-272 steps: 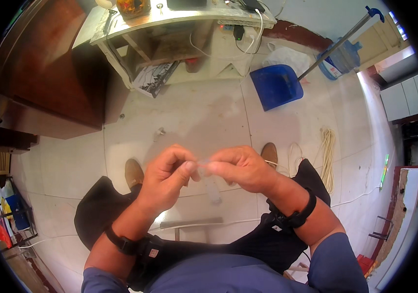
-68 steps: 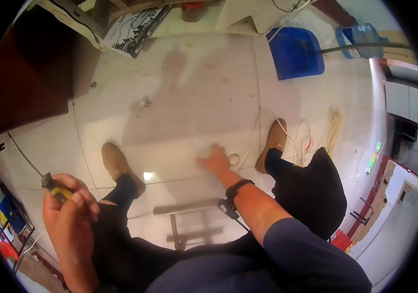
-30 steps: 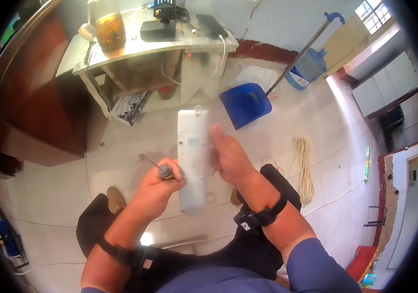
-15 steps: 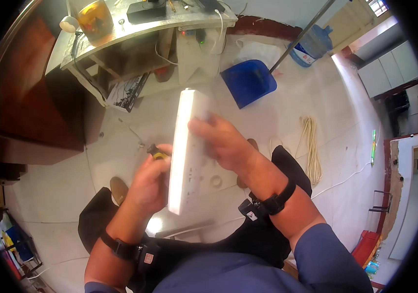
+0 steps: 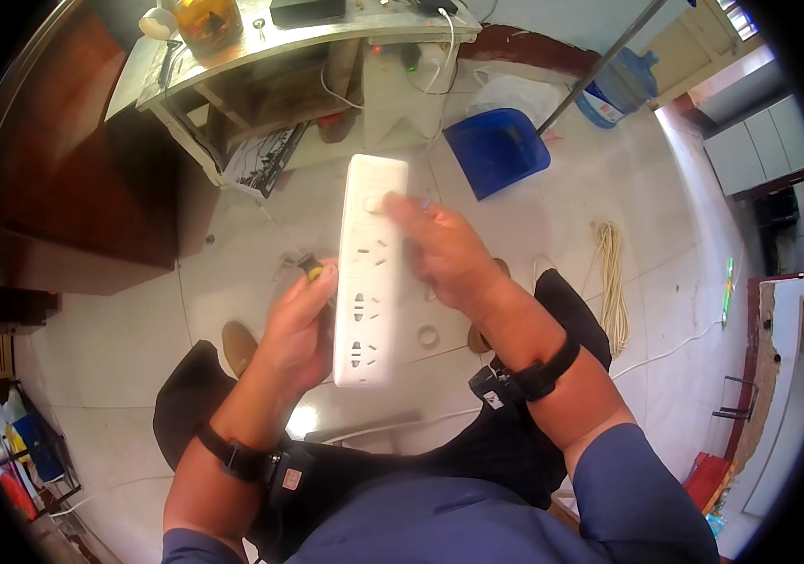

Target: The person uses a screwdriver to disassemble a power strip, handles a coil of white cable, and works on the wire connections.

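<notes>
Head view: white power strip (image 5: 364,282) is up in the air btwn the two hands, in front of the person's lap, sockets facing up, long side running away from the body w/ a slight lean. R hand (image 5: 451,254) is closed on its far half: thumb over the upper face by the switch, a bit blurred, other fingers mostly hidden at the R edge. L hand (image 5: 297,324) is curled at the near L edge, thumb on the yellow-and-black handle of a screwdriver (image 5: 310,267), shaft pointing up & L; its other fingers are mostly hidden, so can't tell how much they grip the strip.

Below on the tiled floor (image 5: 261,383): a pale ring (image 5: 428,336), R of the strip, & a coil of cream cable (image 5: 612,291) farther R. Blue dustpan (image 5: 498,155) is beyond the R hand, water bottle (image 5: 623,86) near it. White table (image 5: 289,58) at the back, w/ amber jar (image 5: 206,26) on top; brown cabinet (image 5: 73,160) to the L.
</notes>
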Tool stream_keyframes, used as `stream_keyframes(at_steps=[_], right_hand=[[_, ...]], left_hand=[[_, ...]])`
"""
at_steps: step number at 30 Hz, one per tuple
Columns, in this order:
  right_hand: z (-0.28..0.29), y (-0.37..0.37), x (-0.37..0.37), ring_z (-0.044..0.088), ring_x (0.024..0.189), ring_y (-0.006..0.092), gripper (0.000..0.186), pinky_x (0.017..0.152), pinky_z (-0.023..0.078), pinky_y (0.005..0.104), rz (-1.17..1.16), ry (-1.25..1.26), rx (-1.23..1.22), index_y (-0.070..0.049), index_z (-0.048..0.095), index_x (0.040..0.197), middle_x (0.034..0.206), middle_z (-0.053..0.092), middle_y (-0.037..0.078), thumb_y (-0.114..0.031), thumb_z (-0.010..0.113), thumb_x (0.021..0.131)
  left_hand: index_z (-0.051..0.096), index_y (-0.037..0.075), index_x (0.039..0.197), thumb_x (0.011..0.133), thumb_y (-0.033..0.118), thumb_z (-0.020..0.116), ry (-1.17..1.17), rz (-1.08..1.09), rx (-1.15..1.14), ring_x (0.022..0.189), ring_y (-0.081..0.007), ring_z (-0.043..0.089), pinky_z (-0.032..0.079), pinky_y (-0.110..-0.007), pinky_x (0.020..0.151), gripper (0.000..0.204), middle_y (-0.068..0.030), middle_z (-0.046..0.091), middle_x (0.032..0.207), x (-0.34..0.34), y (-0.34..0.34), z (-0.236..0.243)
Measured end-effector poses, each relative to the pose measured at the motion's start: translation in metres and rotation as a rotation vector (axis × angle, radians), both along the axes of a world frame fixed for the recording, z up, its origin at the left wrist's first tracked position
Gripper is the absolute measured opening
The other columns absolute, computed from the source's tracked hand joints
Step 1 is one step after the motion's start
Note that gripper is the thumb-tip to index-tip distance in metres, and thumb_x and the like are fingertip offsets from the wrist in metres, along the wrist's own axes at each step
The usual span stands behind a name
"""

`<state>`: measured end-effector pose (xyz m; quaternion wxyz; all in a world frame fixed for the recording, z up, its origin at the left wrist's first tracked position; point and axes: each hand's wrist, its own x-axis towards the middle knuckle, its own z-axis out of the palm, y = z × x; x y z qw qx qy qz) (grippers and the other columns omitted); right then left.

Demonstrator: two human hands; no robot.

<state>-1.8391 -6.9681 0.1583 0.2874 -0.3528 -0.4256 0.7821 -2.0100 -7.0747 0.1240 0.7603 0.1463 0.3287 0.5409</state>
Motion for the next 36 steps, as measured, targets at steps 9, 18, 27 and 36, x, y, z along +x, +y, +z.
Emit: stream_keyframes(at_steps=[9, 18, 27, 36], right_hand=[[-0.008, 0.005, -0.003, 0.027, 0.044, -0.0012, 0.048, 0.039, 0.018, 0.0206, -0.024, 0.009, 0.012, -0.003, 0.063, 0.112, 0.069, 0.053, -0.007, -0.048, 0.054, 0.099], [-0.009, 0.006, -0.001, 0.027, 0.043, -0.0006, 0.049, 0.038, 0.018, 0.0208, -0.029, -0.014, -0.007, -0.003, 0.063, 0.112, 0.068, 0.052, -0.007, -0.05, 0.055, 0.098], [-0.01, 0.005, -0.002, 0.027, 0.043, -0.0005, 0.05, 0.038, 0.018, 0.0209, -0.033, -0.011, -0.005, -0.003, 0.063, 0.114, 0.067, 0.052, -0.007, -0.05, 0.055, 0.098], [-0.018, 0.007, -0.002, 0.027, 0.042, -0.0001, 0.05, 0.038, 0.018, 0.0213, -0.025, 0.002, 0.013, -0.003, 0.064, 0.11, 0.062, 0.048, -0.008, -0.051, 0.053, 0.098]], left_hand=[[0.045, 0.006, 0.138, 0.103, 0.034, 0.045, -0.018, 0.014, -0.02, 0.11, -0.039, 0.063, 0.055, -0.048, 0.089, 0.045, -0.0158, 0.06, 0.126, 0.001, 0.0, 0.0], [0.046, 0.006, 0.137, 0.102, 0.035, 0.046, -0.034, 0.007, -0.019, 0.11, -0.0388, 0.063, 0.055, -0.048, 0.088, 0.045, -0.0158, 0.061, 0.125, 0.001, 0.0, 0.004], [0.046, 0.007, 0.138, 0.101, 0.034, 0.048, -0.037, 0.015, -0.029, 0.109, -0.0391, 0.063, 0.056, -0.047, 0.087, 0.046, -0.0157, 0.061, 0.125, 0.0, 0.0, 0.002], [0.046, 0.007, 0.138, 0.101, 0.035, 0.048, -0.043, 0.004, -0.013, 0.109, -0.0388, 0.063, 0.056, -0.047, 0.086, 0.046, -0.0157, 0.061, 0.125, 0.001, 0.0, 0.005]])
